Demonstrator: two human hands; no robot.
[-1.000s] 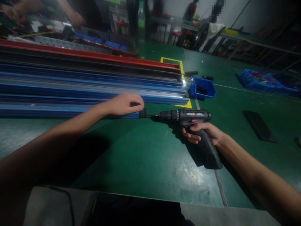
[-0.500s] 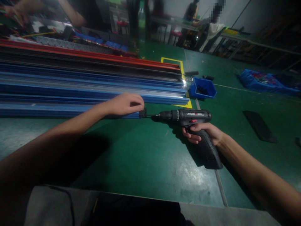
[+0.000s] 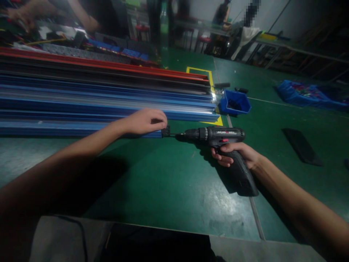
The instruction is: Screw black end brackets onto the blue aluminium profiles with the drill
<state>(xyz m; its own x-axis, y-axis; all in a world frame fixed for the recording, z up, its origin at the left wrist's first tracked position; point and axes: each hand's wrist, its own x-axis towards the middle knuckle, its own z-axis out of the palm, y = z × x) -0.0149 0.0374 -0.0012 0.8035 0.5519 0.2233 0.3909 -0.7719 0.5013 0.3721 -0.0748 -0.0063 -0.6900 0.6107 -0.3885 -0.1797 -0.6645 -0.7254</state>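
My right hand (image 3: 237, 154) is wrapped round the handle of a black cordless drill (image 3: 226, 134), which lies on its side over the green table. Its long bit points left and meets a small black end piece (image 3: 166, 131) at the end of the nearest blue profile (image 3: 152, 134). Over that profile's end rests my left hand (image 3: 147, 120), fingers curled and closed on it beside the black piece. The bit's tip is too small to make out.
More blue profiles (image 3: 191, 113) and a red one (image 3: 174, 71) lie behind. A blue bin (image 3: 235, 102) stands past their ends. A dark flat object (image 3: 301, 146) lies right. A person's arm (image 3: 84, 16) shows across the table.
Both my hands and the drill hold the same place. The co-worker's hand at the upper left has shifted slightly.
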